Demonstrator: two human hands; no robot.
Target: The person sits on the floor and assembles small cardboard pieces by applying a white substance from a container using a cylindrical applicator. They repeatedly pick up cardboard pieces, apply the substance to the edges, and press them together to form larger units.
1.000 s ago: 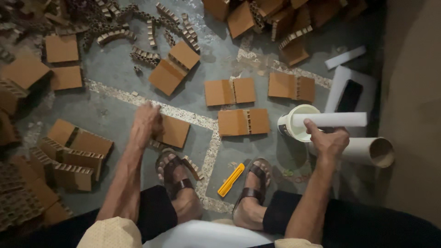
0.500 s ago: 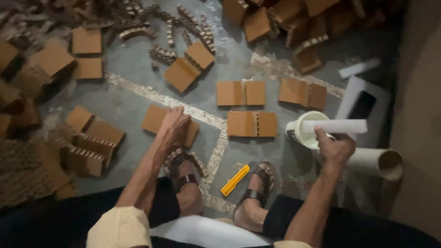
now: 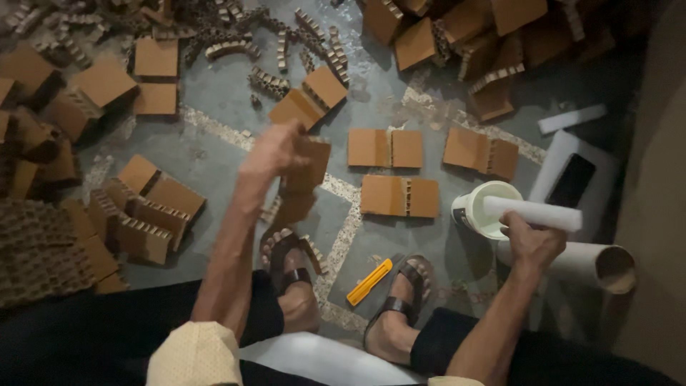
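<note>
Our left hand has lifted a folded cardboard piece off the floor, its grip seemingly pinched on the top edge, though motion blurs it. Our right hand stays closed on a white roll over the white cup. Left of that cup lie flat cardboard pairs; below it, a yellow cutter between our sandals.

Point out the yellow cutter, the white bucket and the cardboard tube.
yellow cutter [image 3: 369,281]: head view, middle of its yellow body, on the floor between the sandalled feet.
white bucket [image 3: 473,214]: head view, its outer left wall.
cardboard tube [image 3: 600,264]: head view, its side near the open right end.
</note>
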